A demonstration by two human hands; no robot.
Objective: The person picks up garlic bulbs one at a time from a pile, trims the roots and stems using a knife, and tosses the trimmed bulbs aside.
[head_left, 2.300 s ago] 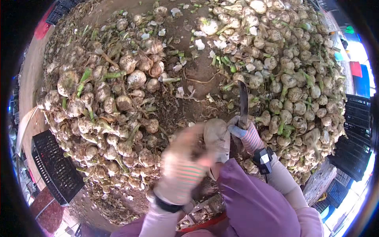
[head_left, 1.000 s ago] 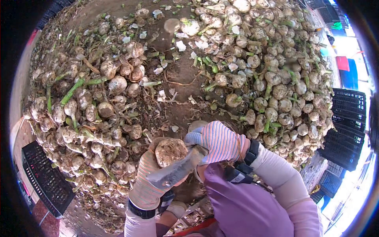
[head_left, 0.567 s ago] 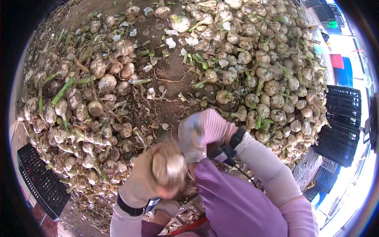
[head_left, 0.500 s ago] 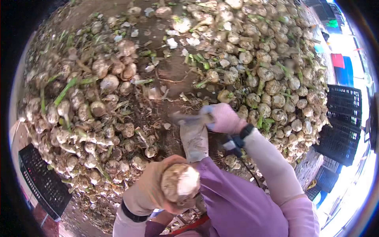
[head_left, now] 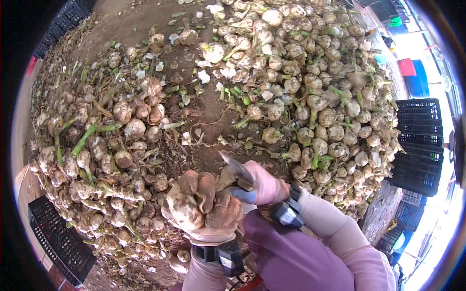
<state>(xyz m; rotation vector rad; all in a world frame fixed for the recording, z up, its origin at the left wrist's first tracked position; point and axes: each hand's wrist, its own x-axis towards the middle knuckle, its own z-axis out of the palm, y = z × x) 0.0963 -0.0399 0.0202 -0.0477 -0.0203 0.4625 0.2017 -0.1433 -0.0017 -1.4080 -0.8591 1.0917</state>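
Two closed grips: our left hand [head_left: 224, 208] clasps a soiled bulb [head_left: 183, 209] near the bulb heap [head_left: 99, 155] on our left; our right hand [head_left: 266, 184] holds a knife [head_left: 237, 169] just beside.

Brown floor [head_left: 116, 26] | left bulb heap [head_left: 124, 159] | right bulb heap [head_left: 327, 118] | white scraps [head_left: 204, 76], green stems [head_left: 246, 100] between

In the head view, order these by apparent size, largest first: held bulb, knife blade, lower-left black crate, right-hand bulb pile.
Right-hand bulb pile
Lower-left black crate
Held bulb
Knife blade, slightly blurred
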